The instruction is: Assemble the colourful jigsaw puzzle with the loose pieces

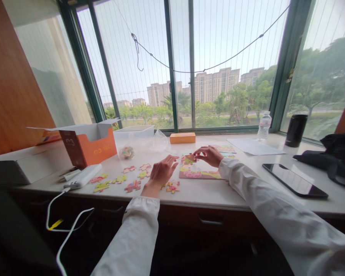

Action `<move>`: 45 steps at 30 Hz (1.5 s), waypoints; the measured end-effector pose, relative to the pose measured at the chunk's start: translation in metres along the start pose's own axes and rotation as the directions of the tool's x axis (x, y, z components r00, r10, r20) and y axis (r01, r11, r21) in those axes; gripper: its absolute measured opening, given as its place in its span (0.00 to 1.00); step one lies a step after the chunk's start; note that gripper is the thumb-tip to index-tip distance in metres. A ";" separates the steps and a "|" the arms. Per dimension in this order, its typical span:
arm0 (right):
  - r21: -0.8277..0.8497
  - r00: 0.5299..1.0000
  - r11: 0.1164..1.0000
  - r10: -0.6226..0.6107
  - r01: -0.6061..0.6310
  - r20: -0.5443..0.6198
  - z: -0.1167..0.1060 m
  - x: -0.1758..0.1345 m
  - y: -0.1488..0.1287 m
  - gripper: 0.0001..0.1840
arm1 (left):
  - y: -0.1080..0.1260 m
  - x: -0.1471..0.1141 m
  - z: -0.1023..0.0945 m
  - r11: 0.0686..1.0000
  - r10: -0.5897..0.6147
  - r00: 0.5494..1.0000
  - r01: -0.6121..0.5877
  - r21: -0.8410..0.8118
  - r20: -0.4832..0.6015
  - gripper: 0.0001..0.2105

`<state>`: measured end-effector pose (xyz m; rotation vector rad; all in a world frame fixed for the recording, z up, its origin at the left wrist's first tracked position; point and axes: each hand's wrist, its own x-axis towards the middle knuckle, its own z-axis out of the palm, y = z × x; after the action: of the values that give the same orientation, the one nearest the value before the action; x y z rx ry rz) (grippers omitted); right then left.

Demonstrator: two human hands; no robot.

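Observation:
A jigsaw puzzle board (186, 174) with a colourful printed border lies on the white table, part of its inside bare white. Over its upper left area, my right hand (209, 155) pinches a brown and green puzzle piece (190, 158) at its right edge. My left hand (163, 170) is left of the board, palm down, fingers stretched towards it and thumb apart, with nothing seen in it. Just below that hand is a pink puzzle piece (173, 186), with another partly hidden. Several loose pieces, such as a red one (132, 186), lie further left.
An open orange box (96, 147), a clear plastic tub (135, 132) and a white power bank (84, 176) with a cable are at left. A small orange box (182, 138) stands by the window. At right are a phone (294, 180), paper (254, 147), a water bottle (264, 126) and a black cup (296, 130).

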<state>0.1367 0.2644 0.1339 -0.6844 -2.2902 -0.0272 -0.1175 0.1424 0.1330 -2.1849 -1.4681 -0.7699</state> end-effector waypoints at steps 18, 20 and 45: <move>0.020 0.955 0.982 0.175 -0.185 0.241 0.022 -0.014 0.036 0.13 | -0.007 -0.002 0.008 0.998 -0.052 0.995 0.049 0.046 0.082 0.14; 0.010 0.946 0.980 0.187 -0.196 0.263 0.021 -0.014 0.036 0.12 | -0.007 -0.002 0.007 0.998 -0.058 0.994 0.055 0.041 0.092 0.14; 0.154 0.940 0.984 0.028 -0.085 0.340 0.019 -0.012 0.027 0.14 | -0.001 -0.001 0.000 0.995 -0.104 0.981 0.101 0.025 0.165 0.14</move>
<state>0.1441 0.2858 0.1071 -0.7105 -2.5597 0.3308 -0.1192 0.1420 0.1323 -2.2207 -1.6736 -0.6180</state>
